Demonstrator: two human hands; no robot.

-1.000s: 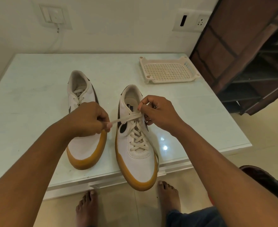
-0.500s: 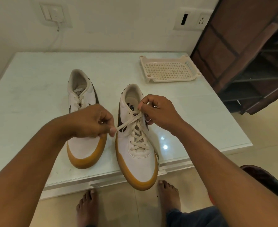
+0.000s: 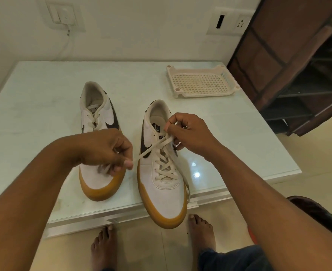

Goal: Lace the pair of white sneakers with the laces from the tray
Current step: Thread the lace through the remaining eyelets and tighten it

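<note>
Our left hand [image 3: 104, 151] has slid down and back toward us since a moment ago. Its thumb and finger pinch one end of the lace [image 3: 151, 150]. That end used to run nearly flat across. Now it slants up from our left hand to the top of the shoe, and it looks pulled tight.

Under our left hand is the left sneaker [image 3: 99, 185]. It has not moved. We can see a lace in its top holes, but our hand hides the rest.

Between our two hands sits the right sneaker [image 3: 165, 192], with its toe poking off the table [image 3: 34, 114]. Its lace crosses back and forth up the front. Another bit of lace hangs loose down its far side, below our right hand.

Our right hand [image 3: 190, 132] has stayed where it was, at the top of this shoe. Its fingers are curled and pinch the lace there.

We think the pull is taking the slack out of the top row, so this shoe is nearly done.

Far past our right hand is the tray [image 3: 204, 94]. We see no laces left in it.
</note>
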